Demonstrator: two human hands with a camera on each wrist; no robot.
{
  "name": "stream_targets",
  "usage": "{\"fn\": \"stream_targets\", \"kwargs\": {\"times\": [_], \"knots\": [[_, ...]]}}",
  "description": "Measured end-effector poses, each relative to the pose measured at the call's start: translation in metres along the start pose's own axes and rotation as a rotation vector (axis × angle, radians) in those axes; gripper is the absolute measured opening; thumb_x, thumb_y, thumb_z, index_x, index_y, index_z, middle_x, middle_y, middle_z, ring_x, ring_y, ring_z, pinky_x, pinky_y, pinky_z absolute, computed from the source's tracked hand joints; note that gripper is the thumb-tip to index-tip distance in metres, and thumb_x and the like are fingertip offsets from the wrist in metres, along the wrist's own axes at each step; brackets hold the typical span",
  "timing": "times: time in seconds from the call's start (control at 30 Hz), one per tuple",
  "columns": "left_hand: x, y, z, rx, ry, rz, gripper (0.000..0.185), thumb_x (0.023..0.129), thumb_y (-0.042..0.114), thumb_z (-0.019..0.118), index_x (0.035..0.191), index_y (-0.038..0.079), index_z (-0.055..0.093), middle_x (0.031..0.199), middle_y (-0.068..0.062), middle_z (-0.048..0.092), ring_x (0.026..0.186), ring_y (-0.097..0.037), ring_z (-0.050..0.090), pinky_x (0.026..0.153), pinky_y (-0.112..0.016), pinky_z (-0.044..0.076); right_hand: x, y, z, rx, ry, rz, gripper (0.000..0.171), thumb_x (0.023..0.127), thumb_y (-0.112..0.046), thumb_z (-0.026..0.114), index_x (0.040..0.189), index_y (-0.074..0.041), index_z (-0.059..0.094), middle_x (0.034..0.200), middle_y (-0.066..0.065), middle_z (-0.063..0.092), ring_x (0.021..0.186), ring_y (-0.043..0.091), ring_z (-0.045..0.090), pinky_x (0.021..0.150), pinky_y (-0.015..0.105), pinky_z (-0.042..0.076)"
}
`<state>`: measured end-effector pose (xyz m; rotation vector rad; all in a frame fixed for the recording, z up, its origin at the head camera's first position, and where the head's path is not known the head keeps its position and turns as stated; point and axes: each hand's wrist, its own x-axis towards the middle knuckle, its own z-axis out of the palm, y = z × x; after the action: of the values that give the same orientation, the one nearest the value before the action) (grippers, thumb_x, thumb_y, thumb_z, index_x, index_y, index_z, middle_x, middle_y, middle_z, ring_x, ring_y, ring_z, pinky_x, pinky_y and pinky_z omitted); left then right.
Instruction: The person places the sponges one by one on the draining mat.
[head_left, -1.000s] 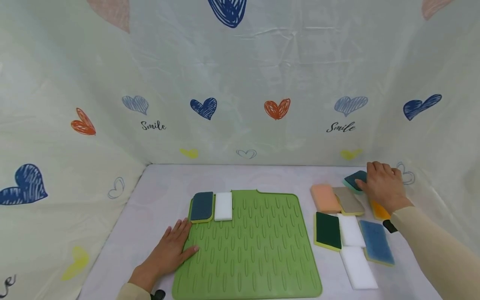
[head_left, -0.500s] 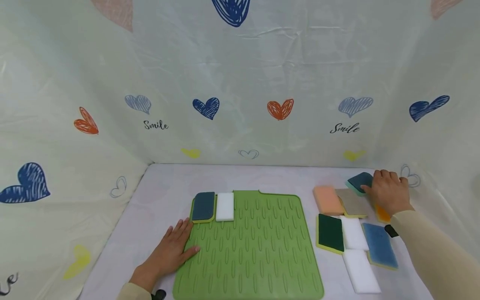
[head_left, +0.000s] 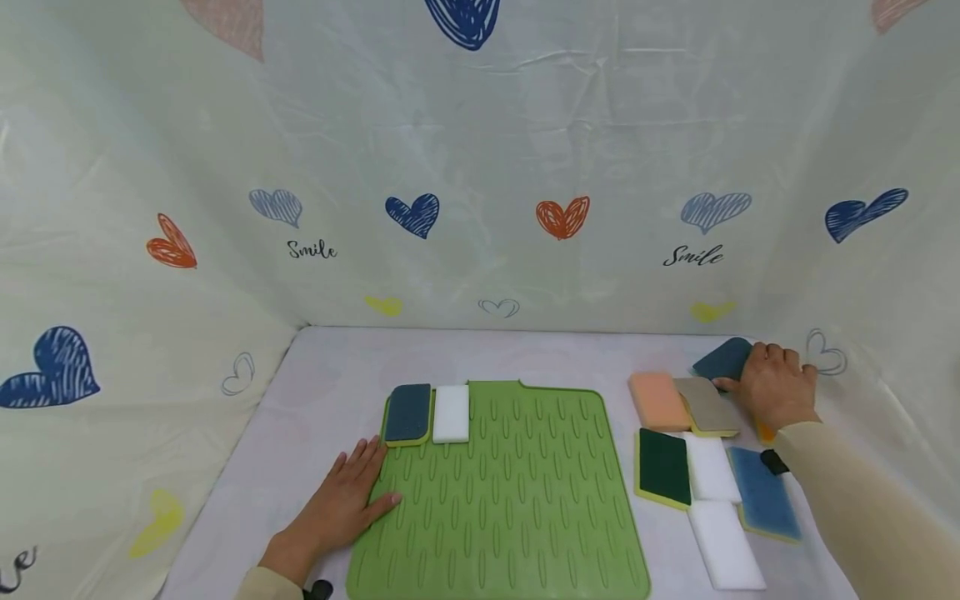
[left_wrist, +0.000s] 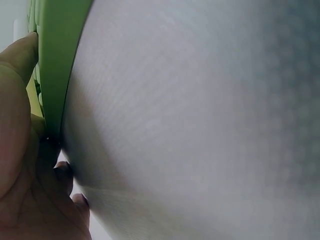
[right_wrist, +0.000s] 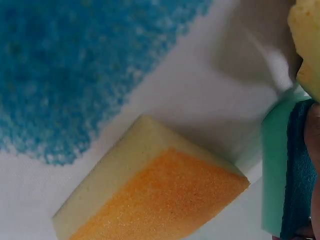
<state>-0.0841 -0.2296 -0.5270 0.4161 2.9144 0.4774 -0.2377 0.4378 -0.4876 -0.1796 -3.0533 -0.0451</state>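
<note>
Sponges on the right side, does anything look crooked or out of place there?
Yes. The dark teal sponge is tipped up on edge in the right hand, and the grey sponge lies askew, overlapping the peach sponge. The rest lie flat.

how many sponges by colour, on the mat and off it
dark teal sponges: 2, one on the green mat at, one in the right hand at
white: 3
peach: 1
grey: 1
dark green: 1
light blue: 1
orange: 1
total: 10

the green mat (head_left: 510,492) looks like matt ribbed rubber. the orange sponge (right_wrist: 160,200) is porous foam, the blue pad (right_wrist: 75,65) coarse and fibrous. the table cover (left_wrist: 200,110) is finely woven cloth.
</note>
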Motion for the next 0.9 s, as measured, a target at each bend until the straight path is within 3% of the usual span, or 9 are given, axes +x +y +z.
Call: {"fn": "stream_targets", "kwargs": {"times": [0.27,0.47,0.67,0.9], "knots": [[0.0,0.0,0.0,0.008,0.006,0.001,0.088,0.105,0.058,0.056,0.163,-0.003,0.033,0.171,-0.024,0.029,0.159,-0.045,0.024,0.126,-0.067,0.024,-0.002,-0.008,0.0,0.018,0.027,-0.02,0.09,0.093,-0.043,0.079,0.13,0.027,0.035,0.112,0.048,0.045,0.107,0.063,0.045,0.085,0.079,0.044],[-0.001,0.0,-0.001,0.001,0.004,-0.003,0.088,0.105,0.057,0.057,0.163,-0.004,0.032,0.171,-0.023,0.028,0.159,-0.045,0.023,0.126,-0.067,0.023,0.0,-0.012,-0.002,0.047,0.011,-0.092,0.092,0.091,-0.027,0.082,0.138,0.03,0.028,0.131,0.052,0.039,0.117,0.065,0.042,0.091,0.074,0.047],[-0.001,0.001,-0.001,-0.003,0.01,0.003,0.088,0.105,0.056,0.058,0.163,-0.004,0.033,0.171,-0.024,0.029,0.159,-0.046,0.024,0.126,-0.067,0.024,0.001,-0.013,0.0,0.041,-0.004,-0.094,0.097,0.085,-0.026,0.088,0.14,0.027,0.027,0.136,0.049,0.035,0.123,0.064,0.039,0.096,0.076,0.044],[-0.001,0.001,-0.001,0.004,0.018,0.006,0.087,0.105,0.056,0.058,0.162,-0.005,0.033,0.17,-0.024,0.03,0.159,-0.046,0.025,0.125,-0.067,0.025,0.007,-0.01,-0.003,-0.016,0.106,-0.156,0.102,0.076,-0.032,0.092,0.135,0.021,0.029,0.126,0.043,0.038,0.113,0.059,0.041,0.088,0.072,0.044]]}}
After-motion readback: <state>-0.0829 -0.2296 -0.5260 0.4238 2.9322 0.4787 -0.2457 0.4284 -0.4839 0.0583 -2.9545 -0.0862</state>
